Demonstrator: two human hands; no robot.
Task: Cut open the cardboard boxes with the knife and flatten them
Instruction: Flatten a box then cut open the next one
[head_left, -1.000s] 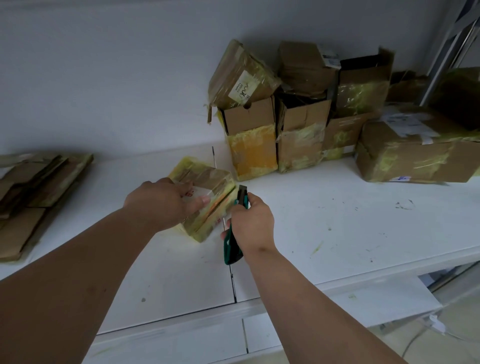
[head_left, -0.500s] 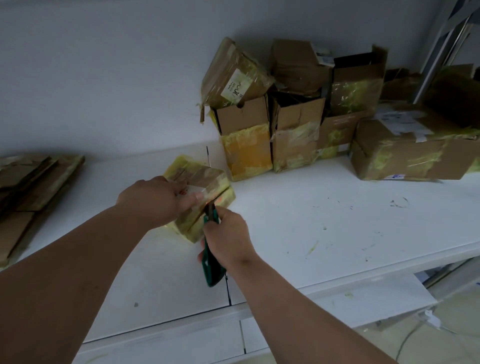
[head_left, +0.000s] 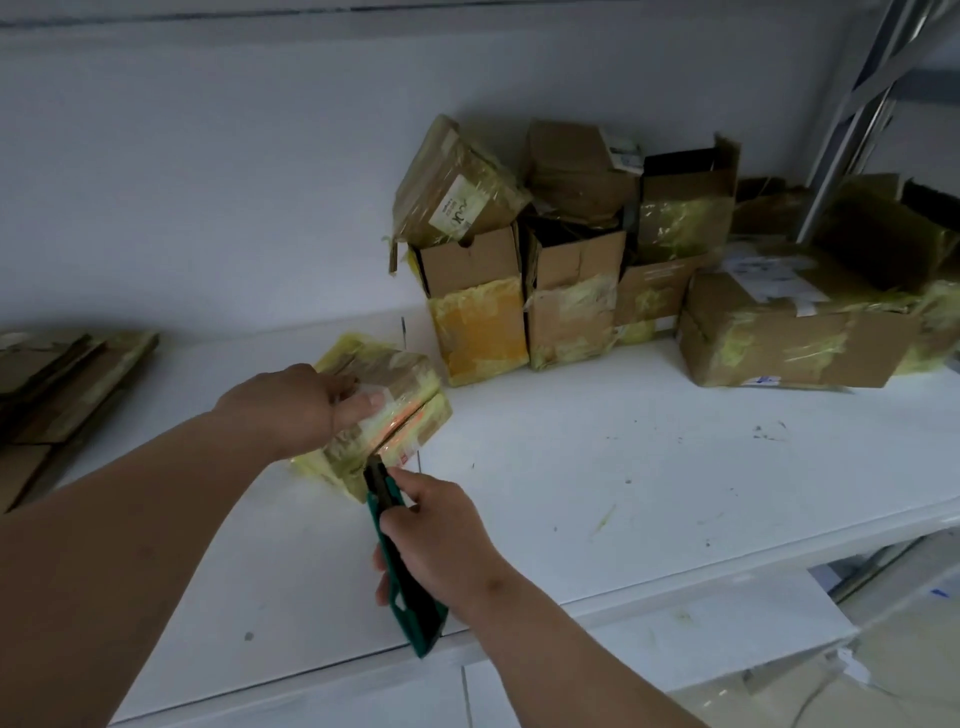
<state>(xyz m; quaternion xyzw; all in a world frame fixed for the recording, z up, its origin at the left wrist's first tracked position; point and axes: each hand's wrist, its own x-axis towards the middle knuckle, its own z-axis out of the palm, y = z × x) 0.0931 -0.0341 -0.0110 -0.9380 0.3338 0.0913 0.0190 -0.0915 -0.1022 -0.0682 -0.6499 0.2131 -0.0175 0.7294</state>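
Sitting at the upper right of the frame were the piled boxes (head_left: 582, 260), some with open tops, but what was inside could not be seen. One small box (head_left: 400, 395) wrapped in yellow tape lay in the middle, on the white table (head_left: 649, 457). The left hand (head_left: 296, 405) pressed on its top, fingers (head_left: 358, 405) mostly straight over the seam. The right hand (head_left: 441, 535) gripped the green knife (head_left: 405, 577), its tip touching the box's near corner. Flat cardboard (head_left: 62, 384) lay at the left edge. A white wall (head_left: 208, 182) stood behind.
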